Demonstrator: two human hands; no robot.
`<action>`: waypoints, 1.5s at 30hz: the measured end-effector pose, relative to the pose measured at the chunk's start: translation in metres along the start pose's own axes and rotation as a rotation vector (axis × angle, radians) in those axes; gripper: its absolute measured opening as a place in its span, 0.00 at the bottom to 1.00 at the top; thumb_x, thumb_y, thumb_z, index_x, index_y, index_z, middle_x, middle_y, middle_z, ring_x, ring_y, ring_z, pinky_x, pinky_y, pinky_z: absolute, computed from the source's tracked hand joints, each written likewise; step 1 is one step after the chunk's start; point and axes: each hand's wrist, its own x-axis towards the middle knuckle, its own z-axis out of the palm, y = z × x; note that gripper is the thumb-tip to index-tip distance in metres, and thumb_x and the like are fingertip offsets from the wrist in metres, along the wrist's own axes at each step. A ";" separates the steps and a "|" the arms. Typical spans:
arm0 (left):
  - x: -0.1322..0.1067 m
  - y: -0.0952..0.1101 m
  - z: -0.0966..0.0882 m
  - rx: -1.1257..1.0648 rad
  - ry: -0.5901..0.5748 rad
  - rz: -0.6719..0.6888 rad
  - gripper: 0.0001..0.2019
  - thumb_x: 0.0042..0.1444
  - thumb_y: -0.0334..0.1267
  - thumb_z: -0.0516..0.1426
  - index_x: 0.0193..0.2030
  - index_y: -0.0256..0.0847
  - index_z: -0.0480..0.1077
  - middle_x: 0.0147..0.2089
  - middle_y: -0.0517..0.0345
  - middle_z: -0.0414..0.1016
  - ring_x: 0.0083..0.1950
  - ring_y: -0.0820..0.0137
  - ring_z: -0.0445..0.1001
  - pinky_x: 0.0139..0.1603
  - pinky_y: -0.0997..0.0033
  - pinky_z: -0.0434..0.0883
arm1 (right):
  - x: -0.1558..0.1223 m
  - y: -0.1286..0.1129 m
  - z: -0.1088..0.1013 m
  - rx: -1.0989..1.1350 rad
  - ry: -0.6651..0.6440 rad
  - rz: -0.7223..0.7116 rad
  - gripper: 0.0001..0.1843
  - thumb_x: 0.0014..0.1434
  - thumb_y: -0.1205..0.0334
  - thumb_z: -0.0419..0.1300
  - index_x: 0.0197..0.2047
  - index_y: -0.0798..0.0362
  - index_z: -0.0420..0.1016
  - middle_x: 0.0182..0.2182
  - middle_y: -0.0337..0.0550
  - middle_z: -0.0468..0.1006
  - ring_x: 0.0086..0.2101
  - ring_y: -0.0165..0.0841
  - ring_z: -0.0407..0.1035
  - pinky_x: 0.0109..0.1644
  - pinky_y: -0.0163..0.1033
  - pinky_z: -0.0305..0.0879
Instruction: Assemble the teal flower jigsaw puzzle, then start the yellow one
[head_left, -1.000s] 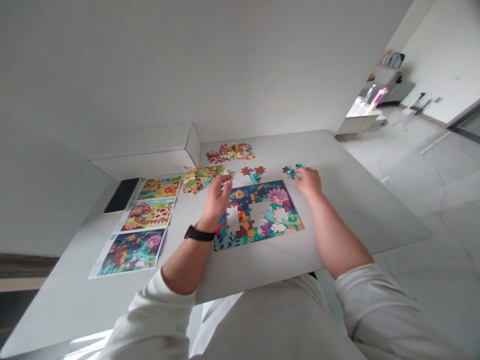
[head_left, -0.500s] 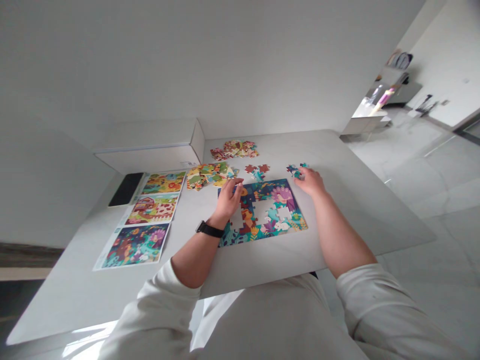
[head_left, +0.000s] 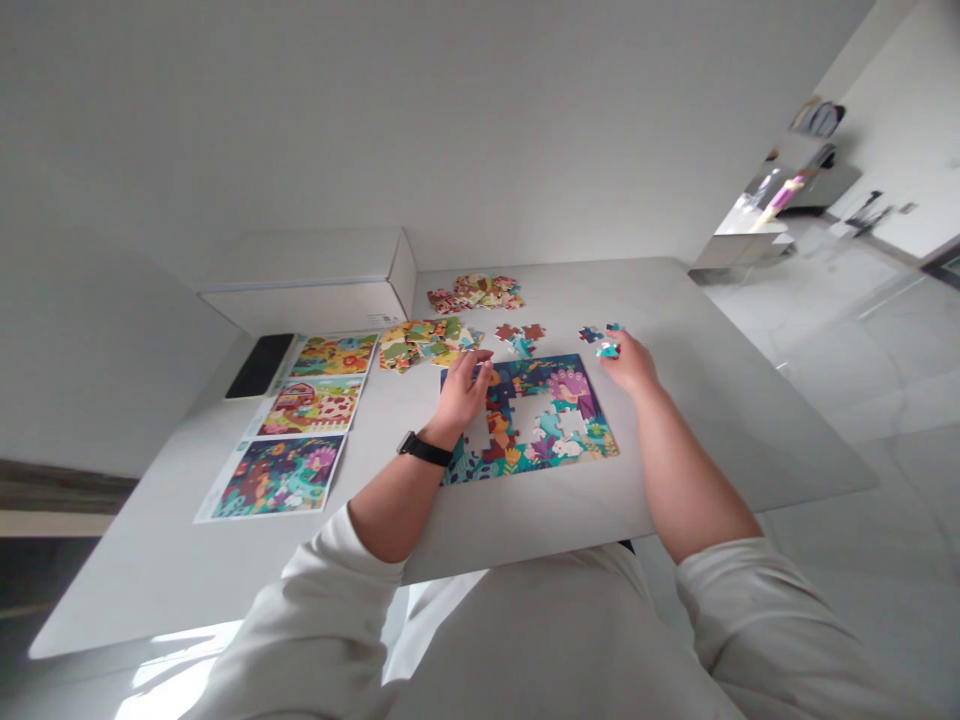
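A jigsaw puzzle (head_left: pixel 517 458), partly assembled, lies in front of me, with gaps at its left, in the middle and at the right. My left hand (head_left: pixel 463 395) rests over its upper left part, fingers slightly bent and apart, and hides some of it. Beyond the puzzle's upper right corner, my right hand (head_left: pixel 631 362) pinches a teal puzzle piece (head_left: pixel 608 351) between thumb and fingers. Close by lie a few loose dark blue pieces (head_left: pixel 590 334). Brown and teal pieces (head_left: pixel 521 340) sit just behind the puzzle's top edge.
Yellow-green pieces (head_left: pixel 420 342) are heaped left of centre, and another colourful heap (head_left: pixel 484 291) lies farther back. A printed sheet with three pictures (head_left: pixel 307 408) and a black phone (head_left: pixel 259 366) are on the left. Behind them stands a white box (head_left: pixel 315 305) against the wall.
My right hand has drawn a teal piece slightly toward me, away from the loose dark blue ones. My left hand stays over the puzzle. The camera view has shifted a little.
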 end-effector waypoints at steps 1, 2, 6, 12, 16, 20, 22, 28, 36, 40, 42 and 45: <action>0.000 0.000 0.000 0.001 -0.003 0.005 0.21 0.79 0.55 0.50 0.58 0.43 0.77 0.58 0.45 0.82 0.62 0.58 0.79 0.67 0.54 0.76 | -0.002 -0.004 -0.002 0.021 -0.017 0.004 0.22 0.60 0.62 0.67 0.58 0.50 0.81 0.46 0.51 0.86 0.45 0.47 0.79 0.54 0.47 0.74; -0.001 0.001 0.000 0.002 -0.006 0.010 0.21 0.79 0.55 0.50 0.58 0.43 0.77 0.58 0.44 0.82 0.62 0.57 0.79 0.67 0.54 0.76 | -0.005 -0.009 -0.004 0.051 -0.029 -0.003 0.17 0.61 0.61 0.65 0.54 0.49 0.82 0.42 0.49 0.86 0.43 0.46 0.79 0.51 0.46 0.73; -0.002 0.003 0.000 0.004 -0.012 0.023 0.20 0.78 0.53 0.52 0.59 0.42 0.77 0.58 0.44 0.82 0.62 0.56 0.79 0.69 0.51 0.75 | -0.017 -0.036 -0.006 0.341 -0.023 -0.119 0.10 0.58 0.55 0.66 0.43 0.48 0.78 0.36 0.43 0.83 0.38 0.42 0.75 0.45 0.43 0.68; -0.004 0.014 -0.004 -0.067 -0.110 0.108 0.19 0.76 0.55 0.56 0.58 0.44 0.77 0.57 0.48 0.83 0.61 0.58 0.80 0.67 0.55 0.76 | -0.049 -0.082 0.008 0.890 -0.297 -0.131 0.19 0.51 0.46 0.71 0.38 0.46 0.71 0.30 0.34 0.73 0.32 0.34 0.68 0.38 0.39 0.64; -0.005 0.021 -0.003 -0.188 -0.260 0.189 0.19 0.73 0.56 0.60 0.53 0.43 0.80 0.50 0.49 0.85 0.52 0.60 0.83 0.60 0.58 0.77 | -0.065 -0.098 0.019 1.028 -0.522 -0.025 0.24 0.49 0.43 0.74 0.39 0.47 0.71 0.31 0.35 0.76 0.31 0.33 0.67 0.35 0.37 0.60; -0.005 0.022 0.001 -0.298 -0.297 0.204 0.21 0.69 0.59 0.64 0.45 0.41 0.81 0.45 0.49 0.84 0.47 0.61 0.82 0.54 0.60 0.77 | -0.070 -0.103 0.026 1.049 -0.554 -0.040 0.25 0.48 0.42 0.75 0.38 0.48 0.72 0.32 0.35 0.76 0.34 0.33 0.69 0.40 0.38 0.62; -0.004 0.022 0.002 -0.339 -0.287 0.167 0.22 0.69 0.60 0.63 0.42 0.41 0.81 0.43 0.49 0.84 0.45 0.63 0.81 0.52 0.62 0.77 | -0.070 -0.103 0.026 1.026 -0.567 -0.040 0.25 0.48 0.41 0.76 0.38 0.48 0.72 0.32 0.35 0.76 0.34 0.33 0.69 0.40 0.38 0.63; -0.003 0.023 0.002 -0.520 -0.309 -0.054 0.27 0.66 0.65 0.64 0.39 0.38 0.78 0.37 0.53 0.82 0.36 0.69 0.77 0.41 0.69 0.74 | -0.070 -0.100 0.023 0.911 -0.636 -0.063 0.25 0.51 0.39 0.75 0.37 0.49 0.74 0.32 0.37 0.78 0.34 0.33 0.69 0.39 0.39 0.62; -0.002 0.026 -0.002 -0.446 -0.353 -0.086 0.23 0.67 0.60 0.63 0.37 0.38 0.78 0.37 0.54 0.81 0.37 0.69 0.75 0.41 0.69 0.71 | -0.067 -0.096 0.028 0.959 -0.649 -0.047 0.27 0.53 0.39 0.75 0.47 0.48 0.77 0.34 0.37 0.80 0.34 0.35 0.73 0.39 0.39 0.68; -0.003 0.023 -0.001 -0.441 -0.356 -0.085 0.24 0.67 0.61 0.62 0.38 0.38 0.78 0.37 0.54 0.81 0.38 0.68 0.76 0.43 0.68 0.72 | -0.067 -0.095 0.027 0.956 -0.659 -0.058 0.27 0.53 0.39 0.75 0.45 0.49 0.77 0.33 0.38 0.79 0.33 0.34 0.73 0.38 0.39 0.68; -0.003 0.022 0.000 -0.455 -0.349 -0.078 0.25 0.67 0.62 0.62 0.38 0.38 0.78 0.37 0.54 0.81 0.38 0.68 0.76 0.44 0.68 0.72 | -0.067 -0.095 0.026 0.956 -0.656 -0.064 0.26 0.53 0.39 0.75 0.45 0.49 0.77 0.33 0.38 0.80 0.32 0.34 0.73 0.37 0.39 0.67; -0.004 0.021 0.001 -0.486 -0.349 -0.072 0.25 0.67 0.63 0.62 0.39 0.39 0.77 0.37 0.54 0.80 0.37 0.69 0.75 0.42 0.69 0.71 | -0.066 -0.095 0.026 0.956 -0.657 -0.075 0.26 0.52 0.40 0.76 0.44 0.49 0.77 0.33 0.38 0.80 0.33 0.34 0.73 0.37 0.39 0.67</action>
